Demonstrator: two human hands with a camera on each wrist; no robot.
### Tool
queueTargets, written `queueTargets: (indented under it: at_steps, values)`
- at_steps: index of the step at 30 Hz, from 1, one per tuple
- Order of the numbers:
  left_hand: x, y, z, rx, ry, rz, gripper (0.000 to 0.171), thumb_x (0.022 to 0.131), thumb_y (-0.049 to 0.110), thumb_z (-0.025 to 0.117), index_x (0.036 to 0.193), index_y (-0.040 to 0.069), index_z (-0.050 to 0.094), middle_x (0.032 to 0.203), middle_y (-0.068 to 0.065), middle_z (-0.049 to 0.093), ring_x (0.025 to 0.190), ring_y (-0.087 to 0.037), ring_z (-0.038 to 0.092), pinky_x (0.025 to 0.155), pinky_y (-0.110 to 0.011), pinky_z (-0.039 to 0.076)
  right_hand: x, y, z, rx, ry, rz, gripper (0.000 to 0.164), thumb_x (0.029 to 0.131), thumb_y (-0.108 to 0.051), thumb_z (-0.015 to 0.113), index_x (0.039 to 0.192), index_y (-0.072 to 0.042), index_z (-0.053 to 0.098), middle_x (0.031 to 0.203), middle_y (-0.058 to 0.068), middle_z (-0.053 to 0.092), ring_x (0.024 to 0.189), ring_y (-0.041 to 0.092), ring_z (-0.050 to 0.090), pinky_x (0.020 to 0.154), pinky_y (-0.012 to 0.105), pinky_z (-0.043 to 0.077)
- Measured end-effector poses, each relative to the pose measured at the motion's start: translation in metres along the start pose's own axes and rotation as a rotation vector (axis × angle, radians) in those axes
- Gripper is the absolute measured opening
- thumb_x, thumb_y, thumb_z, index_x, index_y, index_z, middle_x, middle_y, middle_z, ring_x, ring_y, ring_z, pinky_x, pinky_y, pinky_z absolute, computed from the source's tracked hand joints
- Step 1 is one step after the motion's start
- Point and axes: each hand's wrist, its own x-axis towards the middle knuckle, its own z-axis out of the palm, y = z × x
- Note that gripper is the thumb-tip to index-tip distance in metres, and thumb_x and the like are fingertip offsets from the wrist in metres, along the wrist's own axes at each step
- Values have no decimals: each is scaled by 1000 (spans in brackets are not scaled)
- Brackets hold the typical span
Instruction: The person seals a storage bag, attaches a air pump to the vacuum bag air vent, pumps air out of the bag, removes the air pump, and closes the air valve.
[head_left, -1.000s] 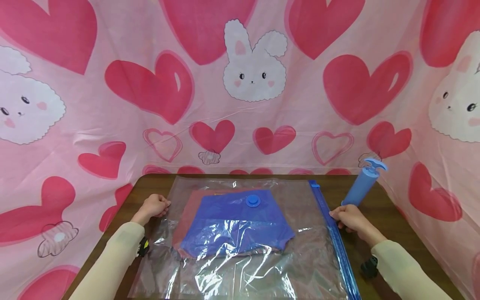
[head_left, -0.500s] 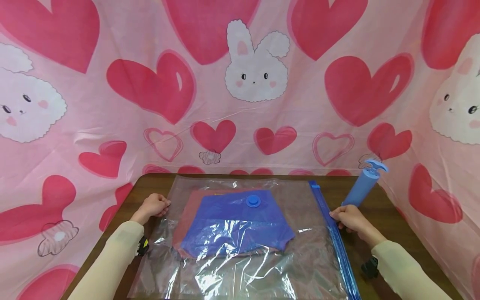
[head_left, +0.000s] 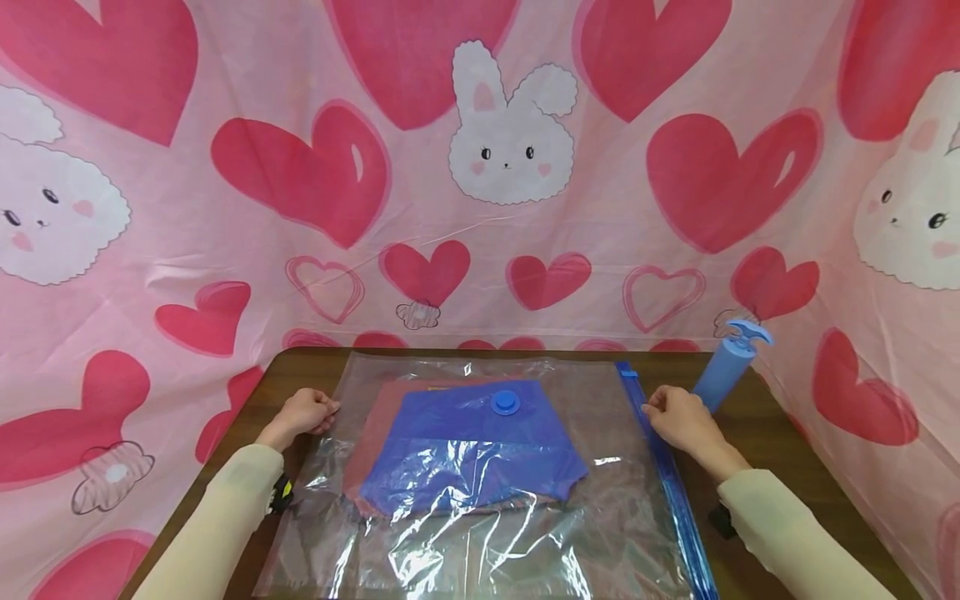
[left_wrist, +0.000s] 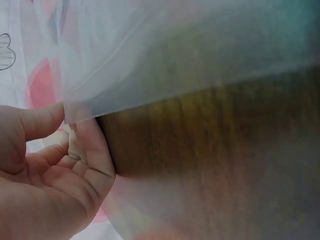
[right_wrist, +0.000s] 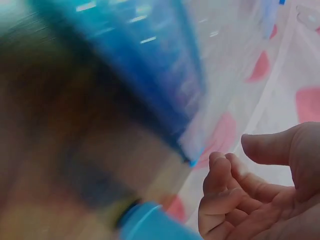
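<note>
A large clear vacuum storage bag [head_left: 600, 533] lies flat, with folded blue cloth [head_left: 465, 467] over reddish cloth [head_left: 375, 429] inside it. Its round blue valve [head_left: 506, 402] sits above the blue cloth. My left hand [head_left: 303, 412] pinches the bag's left edge between thumb and index finger; the left wrist view shows the clear film [left_wrist: 125, 75] raised there. Over the upper part of the blue zip strip [head_left: 667, 475], my right hand [head_left: 684, 421] hovers with thumb and fingers apart. In the right wrist view nothing lies between those fingers [right_wrist: 220, 180].
A blue hand pump [head_left: 723, 375] stands at the back right of the dark wooden table [head_left: 795, 492], right behind my right hand. Pink heart-and-rabbit fabric [head_left: 570, 225] hangs close around the back and sides.
My right hand has let go of the zip strip's middle and moved up and left along it. The left hand keeps its pinch, and the bag lies as before.
</note>
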Motion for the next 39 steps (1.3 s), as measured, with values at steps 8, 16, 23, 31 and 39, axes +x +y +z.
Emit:
queueTargets:
  at_steps: [8, 16, 23, 31, 39]
  values:
    - [-3, -2, -5, -75, -68, 10, 31, 106, 9, 59, 78, -3, 63, 66, -3, 58, 59, -11, 55, 57, -25, 49, 18, -44, 14, -2, -37, -102, 16, 101, -13, 67, 102, 3, 66, 85, 10, 69, 66, 22, 61, 59, 41, 52]
    - [-4, -3, -6, -80, -117, 14, 30, 106, 7, 59, 79, -4, 66, 67, -3, 59, 62, -12, 55, 58, -25, 50, 37, -75, 37, 24, -76, -195, 10, 103, -9, 64, 100, 1, 65, 79, 6, 65, 63, 18, 59, 58, 36, 50]
    - [-4, -2, -6, -77, -121, 33, 29, 106, 6, 59, 80, -6, 65, 66, -3, 58, 61, -12, 54, 57, -24, 49, 47, -102, 55, 2, -103, -225, 9, 102, -9, 65, 96, -3, 63, 75, 4, 60, 63, 19, 57, 57, 35, 49]
    - [-3, -7, -5, -66, -117, 35, 29, 105, 6, 59, 79, -5, 66, 67, -4, 59, 62, -13, 55, 58, -25, 50, 56, -131, 71, -23, -90, -284, 8, 100, -9, 69, 99, -1, 67, 77, 3, 62, 65, 18, 57, 62, 35, 53]
    - [-2, -6, -5, -26, -95, 13, 29, 106, 10, 60, 80, -3, 68, 68, -5, 60, 62, -15, 56, 60, -27, 51, 62, -148, 86, -106, -93, -334, 8, 99, -11, 71, 100, -3, 71, 85, 5, 68, 76, 21, 63, 73, 44, 58]
